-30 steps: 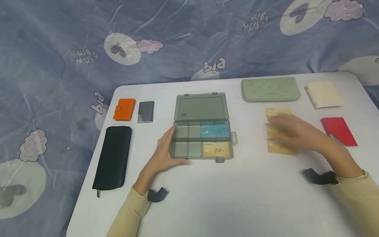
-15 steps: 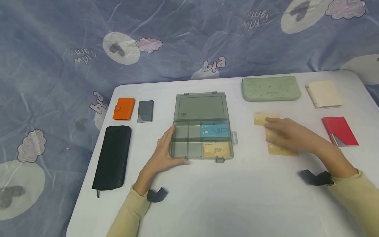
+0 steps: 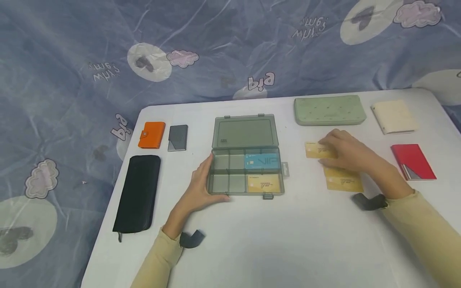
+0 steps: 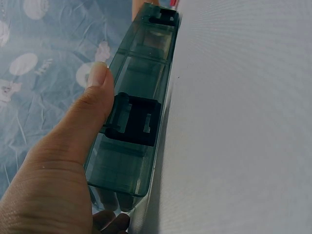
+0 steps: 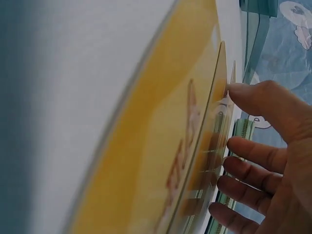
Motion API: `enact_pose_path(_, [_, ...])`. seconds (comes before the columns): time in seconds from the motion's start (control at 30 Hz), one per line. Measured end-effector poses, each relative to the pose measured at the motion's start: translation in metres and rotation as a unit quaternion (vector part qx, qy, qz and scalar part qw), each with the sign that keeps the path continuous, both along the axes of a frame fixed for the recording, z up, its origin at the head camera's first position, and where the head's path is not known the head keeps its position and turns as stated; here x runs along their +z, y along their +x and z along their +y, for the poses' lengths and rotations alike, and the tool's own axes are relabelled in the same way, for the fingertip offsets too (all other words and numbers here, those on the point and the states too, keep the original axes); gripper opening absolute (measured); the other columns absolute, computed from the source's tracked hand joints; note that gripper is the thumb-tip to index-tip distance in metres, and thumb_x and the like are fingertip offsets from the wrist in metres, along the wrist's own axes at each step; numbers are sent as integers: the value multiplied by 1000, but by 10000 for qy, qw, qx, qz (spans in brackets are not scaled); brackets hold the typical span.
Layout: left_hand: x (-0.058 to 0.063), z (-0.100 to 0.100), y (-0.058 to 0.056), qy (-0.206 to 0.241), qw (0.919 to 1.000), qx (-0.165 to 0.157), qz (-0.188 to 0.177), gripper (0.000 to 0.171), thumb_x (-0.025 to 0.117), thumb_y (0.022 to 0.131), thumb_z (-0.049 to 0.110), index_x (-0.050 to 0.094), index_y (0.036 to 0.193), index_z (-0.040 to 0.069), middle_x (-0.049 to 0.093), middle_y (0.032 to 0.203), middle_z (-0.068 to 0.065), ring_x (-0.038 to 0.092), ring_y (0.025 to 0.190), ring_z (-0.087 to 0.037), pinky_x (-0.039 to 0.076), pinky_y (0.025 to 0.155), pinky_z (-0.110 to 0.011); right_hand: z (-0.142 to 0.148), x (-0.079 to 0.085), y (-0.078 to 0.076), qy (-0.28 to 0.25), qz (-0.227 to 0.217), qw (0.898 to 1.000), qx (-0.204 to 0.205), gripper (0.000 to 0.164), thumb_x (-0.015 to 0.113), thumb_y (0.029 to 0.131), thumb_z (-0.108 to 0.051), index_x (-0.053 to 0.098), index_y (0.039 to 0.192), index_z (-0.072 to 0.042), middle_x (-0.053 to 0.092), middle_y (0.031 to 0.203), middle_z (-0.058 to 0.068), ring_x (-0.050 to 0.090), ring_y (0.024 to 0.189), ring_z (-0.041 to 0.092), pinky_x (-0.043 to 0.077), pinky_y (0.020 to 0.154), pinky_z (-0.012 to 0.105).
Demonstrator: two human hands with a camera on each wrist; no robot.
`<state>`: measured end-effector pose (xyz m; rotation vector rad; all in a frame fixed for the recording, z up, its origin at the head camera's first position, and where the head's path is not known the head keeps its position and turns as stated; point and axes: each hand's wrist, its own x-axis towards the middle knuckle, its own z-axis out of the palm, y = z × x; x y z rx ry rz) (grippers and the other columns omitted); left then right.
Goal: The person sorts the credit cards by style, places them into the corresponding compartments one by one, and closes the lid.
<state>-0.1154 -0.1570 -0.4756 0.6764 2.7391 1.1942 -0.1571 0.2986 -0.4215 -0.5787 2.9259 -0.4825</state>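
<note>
A translucent green compartment box [image 3: 219, 184] lies with its lid [image 3: 245, 134] back; a blue card [image 3: 262, 161] and a gold card [image 3: 263, 184] sit in its right-hand compartments. My left hand [image 3: 198, 190] holds the box's near left corner, thumb along the front side and fingers at the left end; the left wrist view shows the thumb against the wall beside a dark latch [image 4: 134, 119]. My right hand [image 3: 351, 154] pinches the farthest gold card [image 3: 311, 150], thumb at its near edge and fingers at its far edge. Nearer gold cards [image 3: 343, 184] lie overlapping underneath my hand.
At the left are an orange card holder [image 3: 152, 135], a grey card holder [image 3: 177, 138] and a black zip wallet [image 3: 137, 194]. A green long wallet [image 3: 329, 110], a cream wallet [image 3: 394, 116] and a red holder [image 3: 414, 162] stand at the right. Patterned cloth hangs behind.
My right hand has slid the farthest gold card leftward from the column of cards, and its fingers are now more bent around it. The left hand and box have stayed in place.
</note>
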Motion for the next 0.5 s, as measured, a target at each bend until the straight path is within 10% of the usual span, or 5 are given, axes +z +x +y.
enact_pose_path(0.5, [0,1,0,12,10000,44,-42,129,82,56,58,4,151,20,13,155,1,20,139,-19,20,105,-51,-7,-6,-16,-12,-555,9984,-139,60,79,71,-34,53,112,2,51,105,13,42,95,28,34,82,43])
